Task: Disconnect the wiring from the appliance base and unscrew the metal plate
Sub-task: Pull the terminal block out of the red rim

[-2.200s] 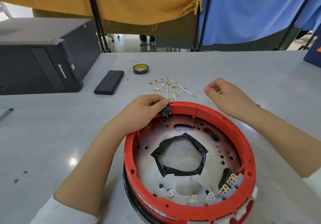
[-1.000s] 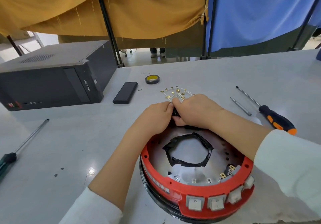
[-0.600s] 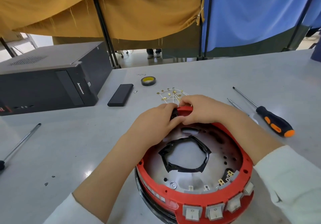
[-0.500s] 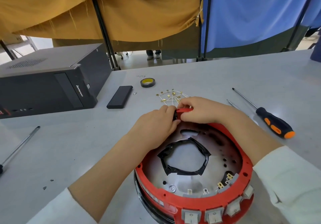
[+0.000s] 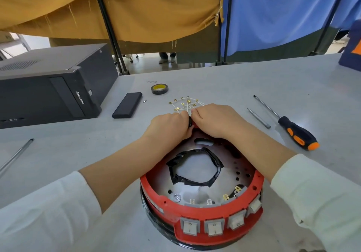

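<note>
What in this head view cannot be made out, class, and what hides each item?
- Black part at the far rim of the red base: covered by left hand and right hand.
- Loose wires: near ends hidden behind the hands.
- Left screwdriver: handle cut off by the frame edge.

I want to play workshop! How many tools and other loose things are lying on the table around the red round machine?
Screwdrivers: 2 (orange-and-black one, one at the left edge)
Loose metal bit: 1
Tape roll: 1
Flat black bar: 1
Wire bundle: 1
Computer case: 1
Total: 7
</note>
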`<state>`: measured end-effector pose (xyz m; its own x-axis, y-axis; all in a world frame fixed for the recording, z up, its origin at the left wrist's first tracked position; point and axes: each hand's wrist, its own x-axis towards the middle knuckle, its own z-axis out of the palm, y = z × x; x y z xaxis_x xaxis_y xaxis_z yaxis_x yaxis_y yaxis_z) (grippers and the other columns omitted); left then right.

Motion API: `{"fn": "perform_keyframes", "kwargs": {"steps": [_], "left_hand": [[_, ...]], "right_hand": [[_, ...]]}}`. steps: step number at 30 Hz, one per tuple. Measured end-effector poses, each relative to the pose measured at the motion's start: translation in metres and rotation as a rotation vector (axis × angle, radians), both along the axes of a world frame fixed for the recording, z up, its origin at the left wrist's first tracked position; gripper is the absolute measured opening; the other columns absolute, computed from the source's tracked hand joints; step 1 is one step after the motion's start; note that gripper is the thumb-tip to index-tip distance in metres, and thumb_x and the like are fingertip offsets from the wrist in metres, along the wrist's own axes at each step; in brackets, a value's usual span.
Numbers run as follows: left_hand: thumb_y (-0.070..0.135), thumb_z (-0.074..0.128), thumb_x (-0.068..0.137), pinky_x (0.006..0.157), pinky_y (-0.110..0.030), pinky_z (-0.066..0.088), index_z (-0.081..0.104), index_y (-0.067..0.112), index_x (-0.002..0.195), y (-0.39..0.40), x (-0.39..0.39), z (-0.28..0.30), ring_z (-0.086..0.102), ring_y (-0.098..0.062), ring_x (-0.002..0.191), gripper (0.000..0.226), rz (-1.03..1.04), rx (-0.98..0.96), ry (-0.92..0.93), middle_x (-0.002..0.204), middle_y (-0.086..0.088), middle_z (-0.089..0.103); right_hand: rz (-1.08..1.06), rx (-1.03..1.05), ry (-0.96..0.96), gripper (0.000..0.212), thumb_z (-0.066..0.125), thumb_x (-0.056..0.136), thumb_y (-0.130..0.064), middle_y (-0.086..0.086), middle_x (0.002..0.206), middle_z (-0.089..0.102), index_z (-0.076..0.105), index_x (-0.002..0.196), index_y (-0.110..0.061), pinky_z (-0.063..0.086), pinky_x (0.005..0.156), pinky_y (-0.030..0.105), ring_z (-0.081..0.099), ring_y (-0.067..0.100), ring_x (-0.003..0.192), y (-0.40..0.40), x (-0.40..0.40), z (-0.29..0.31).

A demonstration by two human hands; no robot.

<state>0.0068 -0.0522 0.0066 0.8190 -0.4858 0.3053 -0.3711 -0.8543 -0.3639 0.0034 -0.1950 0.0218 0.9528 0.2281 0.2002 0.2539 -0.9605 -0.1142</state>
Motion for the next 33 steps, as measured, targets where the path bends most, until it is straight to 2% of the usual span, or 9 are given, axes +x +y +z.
{"fn": "perform_keyframes", "kwargs": {"steps": [3,7,16,19,24,27,29,31,33], "left_hand": [[0.047,0.03,0.098,0.054,-0.03,0.031,0.048,0.011,0.103,0.0,0.002,-0.002,0.066,-0.03,0.087,0.041,0.01,-0.028,0.004,0.097,-0.006,0.066],[0.049,0.031,0.097,0.05,-0.03,0.028,0.049,0.012,0.101,0.0,0.003,-0.005,0.066,-0.029,0.085,0.041,0.011,-0.048,-0.026,0.094,-0.006,0.067],[0.048,0.031,0.097,0.053,-0.031,0.032,0.048,0.011,0.102,-0.001,0.003,-0.006,0.066,-0.032,0.086,0.042,0.021,-0.086,-0.033,0.095,-0.008,0.067],[0.047,0.032,0.097,0.054,-0.031,0.032,0.048,0.011,0.102,0.0,0.003,-0.006,0.066,-0.032,0.086,0.04,0.015,-0.096,-0.033,0.095,-0.008,0.067],[0.047,0.04,0.094,0.056,-0.032,0.031,0.049,0.009,0.103,0.003,0.001,0.002,0.063,-0.035,0.089,0.04,0.006,-0.168,0.071,0.097,-0.012,0.065],[0.049,0.05,0.088,0.057,-0.032,0.029,0.048,0.011,0.096,0.012,0.001,0.009,0.059,-0.033,0.088,0.039,-0.025,-0.279,0.223,0.096,-0.013,0.063],[0.049,0.057,0.083,0.057,-0.032,0.031,0.044,0.015,0.088,0.018,-0.001,0.01,0.058,-0.031,0.085,0.037,-0.044,-0.314,0.292,0.092,-0.01,0.061],[0.046,0.061,0.079,0.06,-0.03,0.034,0.045,0.017,0.089,0.021,-0.001,0.011,0.058,-0.03,0.087,0.035,-0.043,-0.322,0.323,0.094,-0.009,0.061],[0.04,0.06,0.081,0.062,-0.03,0.035,0.049,0.013,0.1,0.021,-0.001,0.011,0.057,-0.03,0.091,0.034,-0.043,-0.3,0.323,0.101,-0.009,0.061]], "right_hand": [[-0.006,-0.006,-0.023,0.042,0.019,0.099,-0.035,-0.002,0.073,0.048,0.041,0.065,-0.022,0.028,0.059,0.032,0.046,0.021,0.071,-0.001,-0.001,-0.001],[-0.009,-0.007,-0.028,0.045,0.018,0.099,-0.036,-0.001,0.071,0.048,0.038,0.061,-0.022,0.026,0.056,0.032,0.045,0.021,0.069,-0.001,0.0,-0.002],[0.004,-0.022,-0.062,0.044,0.018,0.099,-0.037,-0.005,0.066,0.043,0.047,0.07,-0.021,0.02,0.049,0.027,0.045,0.021,0.069,-0.003,0.001,-0.005],[0.005,-0.024,-0.063,0.044,0.018,0.098,-0.037,-0.005,0.066,0.043,0.044,0.067,-0.022,0.02,0.049,0.028,0.046,0.021,0.07,-0.003,0.002,-0.004],[0.012,0.002,-0.064,0.044,0.02,0.098,-0.037,-0.004,0.068,0.047,0.039,0.062,-0.021,0.024,0.052,0.031,0.048,0.021,0.07,-0.002,0.0,-0.003],[0.098,0.06,-0.101,0.029,0.028,0.093,-0.038,-0.008,0.073,0.05,0.041,0.072,-0.023,0.027,0.053,0.031,0.051,0.018,0.072,-0.003,-0.004,-0.001],[0.181,0.017,-0.107,0.012,0.036,0.087,-0.037,-0.009,0.09,0.056,0.044,0.087,-0.028,0.029,0.058,0.032,0.052,0.017,0.076,-0.003,-0.01,-0.001],[0.258,-0.116,-0.144,0.027,0.044,0.081,-0.041,-0.008,0.106,0.057,0.046,0.104,-0.027,0.03,0.062,0.031,0.056,0.019,0.085,-0.002,-0.013,-0.004],[0.281,-0.209,-0.194,0.04,0.047,0.083,-0.046,-0.005,0.114,0.056,0.044,0.116,-0.023,0.031,0.063,0.031,0.059,0.02,0.095,-0.001,-0.013,-0.006]]}}
